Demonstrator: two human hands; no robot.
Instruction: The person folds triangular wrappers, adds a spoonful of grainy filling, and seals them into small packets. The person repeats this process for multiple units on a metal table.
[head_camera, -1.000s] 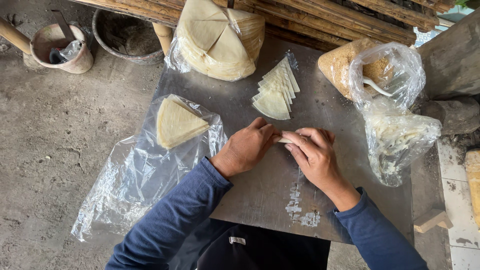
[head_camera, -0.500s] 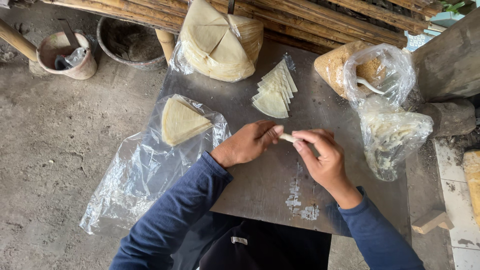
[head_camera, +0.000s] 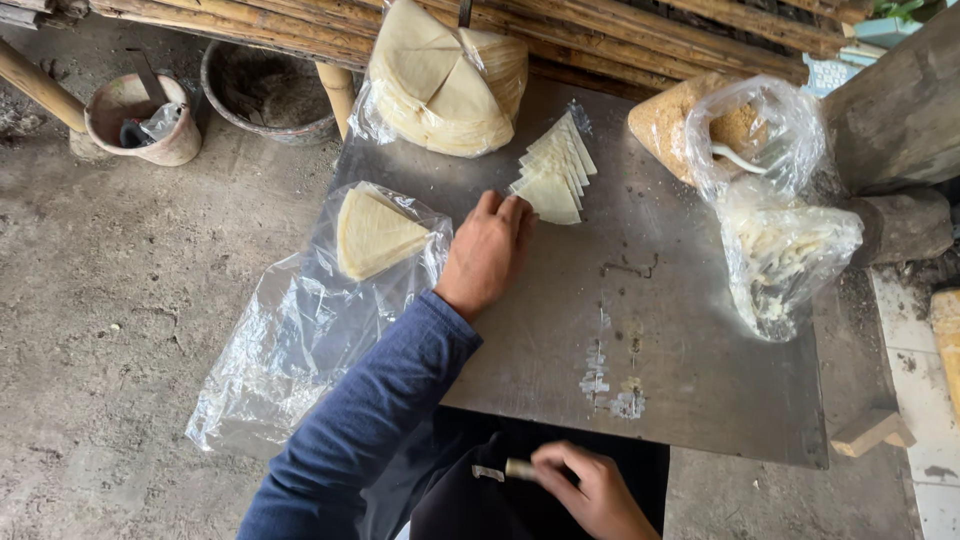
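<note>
The left hand (head_camera: 490, 250) lies flat and open on the grey metal sheet table (head_camera: 700, 380), fingertips touching the fanned row of pale triangular pastry wrappers (head_camera: 555, 175). The right hand (head_camera: 590, 490), down near the lap, pinches a small pale rolled piece (head_camera: 520, 469). A clear plastic bag holding a wedge of wrappers (head_camera: 375, 235) lies just left

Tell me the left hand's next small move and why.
Probably slide the nearest sheet off the fanned triangular wrappers. The left hand lies flat on the metal tabletop, fingertips right at the fan's near edge, while the right hand is down at the lap holding a small rolled piece.
</note>
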